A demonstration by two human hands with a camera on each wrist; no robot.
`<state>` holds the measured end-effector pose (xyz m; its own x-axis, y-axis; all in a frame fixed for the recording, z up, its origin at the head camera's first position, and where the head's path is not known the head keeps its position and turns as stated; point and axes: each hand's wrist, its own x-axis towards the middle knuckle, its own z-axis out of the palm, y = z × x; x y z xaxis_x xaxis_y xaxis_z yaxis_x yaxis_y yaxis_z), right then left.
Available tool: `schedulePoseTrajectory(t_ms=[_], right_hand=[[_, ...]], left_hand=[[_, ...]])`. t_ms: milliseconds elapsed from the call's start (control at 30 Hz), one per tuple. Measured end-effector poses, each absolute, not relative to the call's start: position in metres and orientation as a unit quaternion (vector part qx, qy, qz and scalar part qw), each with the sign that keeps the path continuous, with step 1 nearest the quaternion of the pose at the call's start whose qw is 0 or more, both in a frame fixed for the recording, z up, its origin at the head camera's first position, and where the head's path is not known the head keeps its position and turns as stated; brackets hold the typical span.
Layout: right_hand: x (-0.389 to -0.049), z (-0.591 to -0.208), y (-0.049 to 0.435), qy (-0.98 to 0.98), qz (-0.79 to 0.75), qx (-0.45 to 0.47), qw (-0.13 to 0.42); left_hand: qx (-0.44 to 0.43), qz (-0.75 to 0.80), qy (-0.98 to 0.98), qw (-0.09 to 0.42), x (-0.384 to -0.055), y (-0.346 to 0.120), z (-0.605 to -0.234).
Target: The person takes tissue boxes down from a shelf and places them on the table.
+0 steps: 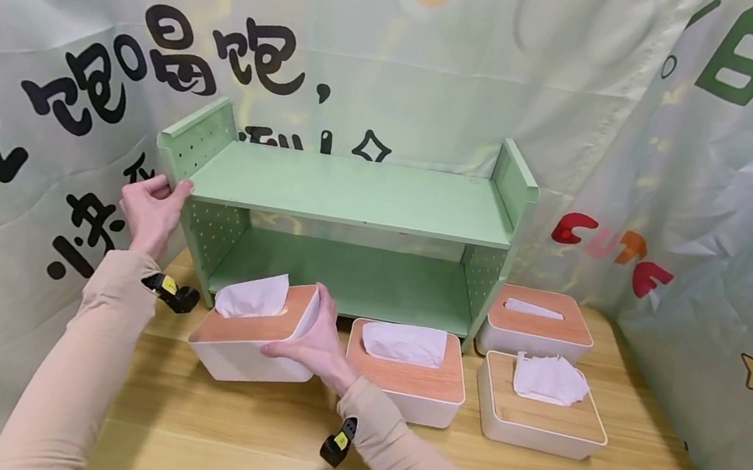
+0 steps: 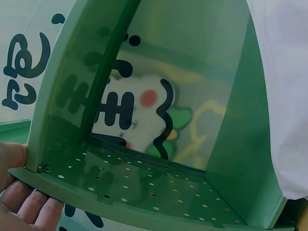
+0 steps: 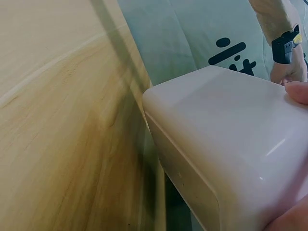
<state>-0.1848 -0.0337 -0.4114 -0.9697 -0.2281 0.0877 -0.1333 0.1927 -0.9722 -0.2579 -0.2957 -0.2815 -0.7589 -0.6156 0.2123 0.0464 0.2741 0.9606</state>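
Observation:
My left hand grips the left side of a green two-tier shelf, thumb and fingers around the upper board's front corner. In the left wrist view, several fingers lie along the perforated side panel. With my right hand I hold a white tissue box by its right end, thumb on the front wall. Its wood-coloured lid faces up with a tissue sticking out, and the box is tilted in front of the lower shelf's left part. The right wrist view shows its bottom edge raised off the table.
On the wooden table, a second tissue box stands before the shelf. Two more, a front one and a back one, are at the right. A printed cloth hangs behind and along both sides.

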Motion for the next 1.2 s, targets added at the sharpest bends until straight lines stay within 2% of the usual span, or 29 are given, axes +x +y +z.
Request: schedulePoseTrajectory(t_ms=[433, 833, 1200], right_hand=[[-0.1854, -0.4162, -0.0391, 0.797, -0.589, -0.130, 0.032], [-0.1817, -0.4190, -0.0346, 0.815, -0.551, -0.178, 0.029], [-0.1773, -0.4217, -0.0307, 0.804, -0.570, -0.152, 0.078]], left_hand=[[0.192, -0.564, -0.750, 0.288, -0.2559, -0.2949, -0.2803], [0.193, -0.560, -0.751, 0.291, -0.2561, -0.2938, -0.2804], [0.183, -0.564, -0.748, 0.299, -0.2572, -0.2948, -0.2813]])
